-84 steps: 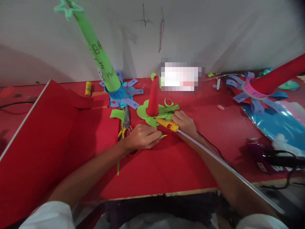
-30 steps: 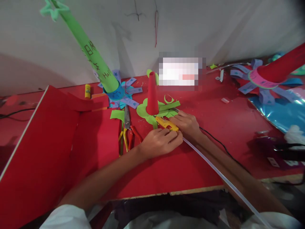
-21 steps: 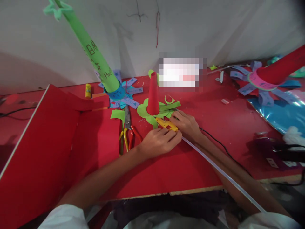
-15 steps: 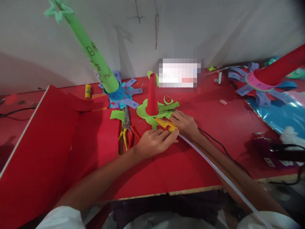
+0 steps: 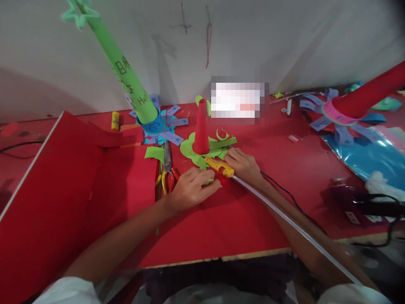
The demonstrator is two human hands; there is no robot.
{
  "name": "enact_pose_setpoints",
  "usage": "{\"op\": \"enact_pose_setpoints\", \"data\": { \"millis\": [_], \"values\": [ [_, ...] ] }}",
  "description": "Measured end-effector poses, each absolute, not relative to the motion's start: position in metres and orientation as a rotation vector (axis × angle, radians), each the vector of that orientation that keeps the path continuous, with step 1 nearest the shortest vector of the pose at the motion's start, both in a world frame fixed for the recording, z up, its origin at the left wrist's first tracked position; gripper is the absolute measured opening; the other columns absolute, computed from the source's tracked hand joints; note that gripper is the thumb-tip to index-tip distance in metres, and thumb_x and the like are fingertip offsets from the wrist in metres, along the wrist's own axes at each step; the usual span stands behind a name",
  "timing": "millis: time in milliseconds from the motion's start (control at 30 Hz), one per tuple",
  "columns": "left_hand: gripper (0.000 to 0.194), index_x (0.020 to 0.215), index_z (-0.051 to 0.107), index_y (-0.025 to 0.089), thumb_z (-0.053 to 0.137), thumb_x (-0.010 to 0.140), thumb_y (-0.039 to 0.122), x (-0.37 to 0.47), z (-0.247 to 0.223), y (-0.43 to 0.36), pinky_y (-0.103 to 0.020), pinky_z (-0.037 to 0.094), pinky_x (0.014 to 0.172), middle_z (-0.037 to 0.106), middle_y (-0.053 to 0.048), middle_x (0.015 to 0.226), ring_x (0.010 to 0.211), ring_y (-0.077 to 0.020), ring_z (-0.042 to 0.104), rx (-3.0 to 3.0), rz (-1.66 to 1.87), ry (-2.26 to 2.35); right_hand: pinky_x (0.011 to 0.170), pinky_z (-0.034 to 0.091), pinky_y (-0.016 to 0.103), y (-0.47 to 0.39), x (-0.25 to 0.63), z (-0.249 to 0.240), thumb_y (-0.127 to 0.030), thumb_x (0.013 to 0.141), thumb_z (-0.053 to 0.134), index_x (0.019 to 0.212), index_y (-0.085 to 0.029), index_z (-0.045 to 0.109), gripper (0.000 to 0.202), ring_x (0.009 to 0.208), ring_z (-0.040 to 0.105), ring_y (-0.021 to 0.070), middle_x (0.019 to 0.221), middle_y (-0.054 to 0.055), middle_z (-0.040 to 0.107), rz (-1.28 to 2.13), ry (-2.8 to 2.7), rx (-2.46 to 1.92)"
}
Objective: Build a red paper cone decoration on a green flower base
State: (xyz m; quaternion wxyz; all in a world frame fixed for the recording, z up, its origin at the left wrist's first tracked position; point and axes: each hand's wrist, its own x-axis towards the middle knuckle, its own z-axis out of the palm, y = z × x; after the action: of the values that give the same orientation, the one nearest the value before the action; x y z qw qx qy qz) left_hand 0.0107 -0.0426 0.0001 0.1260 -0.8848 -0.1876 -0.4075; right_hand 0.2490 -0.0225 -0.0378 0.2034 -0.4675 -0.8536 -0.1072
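Observation:
A yellow glue gun with a long clear glue stick in its rear end points toward a red paper cone. My right hand is closed on the glue gun's handle, mostly hidden by my fingers. The cone stands upright on a green flower-shaped paper base. Left of the glue gun, my left hand is apart from it, thumb and fingers parted. A small light green piece shows between them; whether it is held is unclear. Pliers with red and yellow handles lie beyond my left wrist.
A tall green paper tube stands at the back left near a yellow glue stick tube. Red folded board rises at left. Another red tube leans at right, above blue plastic wrap. A black cord passes my right arm.
My left hand has come away from the rear of the glue gun, moving left and slightly down, and its fingers have parted. My right hand stays at the glue gun.

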Motion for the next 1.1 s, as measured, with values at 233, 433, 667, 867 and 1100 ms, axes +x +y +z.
{"op": "enact_pose_setpoints", "data": {
  "millis": [233,433,667,867,1100],
  "values": [
    [0.011,0.096,0.063,0.02,0.064,0.102,0.028,0.012,-0.005,-0.038,-0.031,0.052,0.078,0.073,-0.002,0.09,0.083,-0.0149,0.066,-2.772,-1.08,-0.507,0.062,0.029,0.033,-0.022,0.25,-0.037,-0.021,0.106,0.051,0.08,-0.019,0.064,0.029,0.081,0.051,0.0196,0.083,0.007,0.063,-0.256,-2.383,-1.316],
    [0.038,0.122,0.062,0.013,0.056,0.104,0.046,0.012,-0.006,-0.038,-0.033,0.059,0.079,0.075,-0.013,0.104,0.093,-0.0223,0.072,-2.835,-1.115,-0.723,0.061,0.029,0.033,-0.023,0.25,-0.036,-0.025,0.106,0.051,0.079,-0.02,0.063,0.03,0.081,0.051,0.0196,0.084,0.007,0.062,-0.195,-2.376,-1.346],
    [0.055,0.132,0.061,0.012,0.03,0.11,0.053,0.007,-0.011,-0.038,-0.04,0.061,0.088,0.072,-0.019,0.119,0.108,-0.0272,0.071,-2.897,-1.102,-0.834,0.059,0.027,0.032,-0.024,0.251,-0.037,-0.025,0.107,0.049,0.08,-0.02,0.061,0.029,0.082,0.051,0.0188,0.085,0.006,0.062,-0.2,-2.374,-1.358],
    [0.032,0.133,0.059,0.018,0.043,0.109,0.034,0.011,-0.014,-0.03,-0.038,0.057,0.101,0.071,-0.012,0.123,0.116,-0.0219,0.068,-2.874,-1.24,-1.347,0.058,0.027,0.032,-0.023,0.251,-0.04,-0.026,0.106,0.051,0.08,-0.02,0.061,0.029,0.081,0.05,0.0189,0.083,0.006,0.061,-0.208,-2.351,-1.367],
    [0.047,0.144,0.052,0.023,0.063,0.098,0.02,0.012,-0.016,-0.02,-0.044,0.053,0.108,0.063,-0.011,0.136,0.122,-0.0246,0.063,-2.864,-1.176,-1.707,0.061,0.029,0.031,-0.025,0.252,-0.037,-0.027,0.106,0.05,0.08,-0.02,0.06,0.029,0.082,0.051,0.0185,0.085,0.006,0.061,-0.176,-2.325,-1.355]
  ]
}}
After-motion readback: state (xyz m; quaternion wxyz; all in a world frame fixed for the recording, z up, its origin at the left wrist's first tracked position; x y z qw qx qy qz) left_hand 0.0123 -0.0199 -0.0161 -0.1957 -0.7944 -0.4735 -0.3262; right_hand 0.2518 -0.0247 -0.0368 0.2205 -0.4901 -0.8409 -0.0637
